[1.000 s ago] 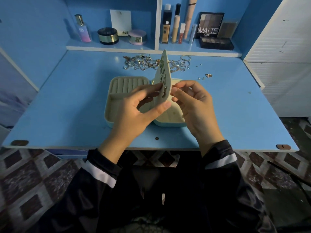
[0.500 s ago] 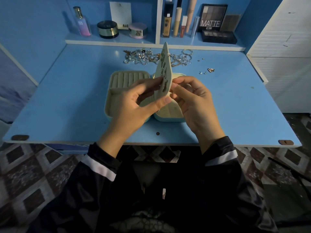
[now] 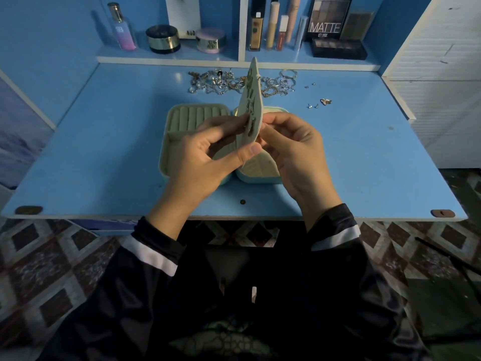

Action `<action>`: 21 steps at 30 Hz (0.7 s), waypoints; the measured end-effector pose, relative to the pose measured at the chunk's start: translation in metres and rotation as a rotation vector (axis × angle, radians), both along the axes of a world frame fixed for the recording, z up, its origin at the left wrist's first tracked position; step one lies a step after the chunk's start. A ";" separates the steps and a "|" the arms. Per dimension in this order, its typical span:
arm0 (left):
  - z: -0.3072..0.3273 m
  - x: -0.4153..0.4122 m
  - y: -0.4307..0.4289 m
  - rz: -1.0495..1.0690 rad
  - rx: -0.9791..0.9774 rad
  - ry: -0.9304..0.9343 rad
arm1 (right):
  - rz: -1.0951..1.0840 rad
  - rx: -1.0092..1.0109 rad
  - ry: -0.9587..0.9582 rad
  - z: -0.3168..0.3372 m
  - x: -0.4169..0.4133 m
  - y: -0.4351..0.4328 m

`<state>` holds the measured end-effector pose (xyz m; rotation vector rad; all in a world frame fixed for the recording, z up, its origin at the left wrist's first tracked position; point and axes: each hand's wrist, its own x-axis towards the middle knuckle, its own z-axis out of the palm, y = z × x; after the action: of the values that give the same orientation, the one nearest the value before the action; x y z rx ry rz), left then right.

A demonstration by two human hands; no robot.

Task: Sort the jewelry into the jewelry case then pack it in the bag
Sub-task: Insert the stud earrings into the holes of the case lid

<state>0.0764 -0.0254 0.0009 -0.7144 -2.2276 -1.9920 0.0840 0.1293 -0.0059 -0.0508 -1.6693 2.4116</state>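
Note:
An open cream jewelry case (image 3: 194,118) with ring rolls lies in the middle of the blue desk (image 3: 104,142). Above it I hold a cream earring panel (image 3: 251,100) upright, edge toward me, with several earrings pinned on its left face. My left hand (image 3: 208,157) grips the panel's lower edge between thumb and fingers. My right hand (image 3: 294,152) pinches at the panel's right side, fingertips against it. A heap of loose jewelry (image 3: 234,83) lies behind the case, partly hidden by the panel. No bag shows.
A few small earrings (image 3: 325,101) lie scattered to the right of the heap. The shelf behind holds a perfume bottle (image 3: 121,27), jars, cosmetic tubes and a MATTE palette (image 3: 328,18). A white cabinet (image 3: 442,74) borders the desk's right side.
Both hands keep holding the panel over the case. The view has tipped slightly, so the desk and shelf sit higher in the frame.

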 end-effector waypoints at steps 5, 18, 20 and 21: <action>0.002 0.001 0.000 0.016 -0.008 -0.002 | -0.006 0.006 0.005 0.000 -0.001 0.000; 0.002 0.001 -0.001 0.013 -0.004 -0.020 | -0.054 0.111 0.078 0.000 -0.003 -0.001; 0.002 0.000 -0.002 0.010 -0.001 -0.031 | -0.065 0.162 0.103 0.001 -0.003 -0.001; 0.002 0.000 -0.002 0.007 -0.004 -0.032 | -0.071 0.182 0.112 0.001 -0.003 -0.001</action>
<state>0.0764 -0.0273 0.0025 -0.6784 -2.2487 -2.0111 0.0805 0.1287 -0.0050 0.0506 -1.7955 2.1602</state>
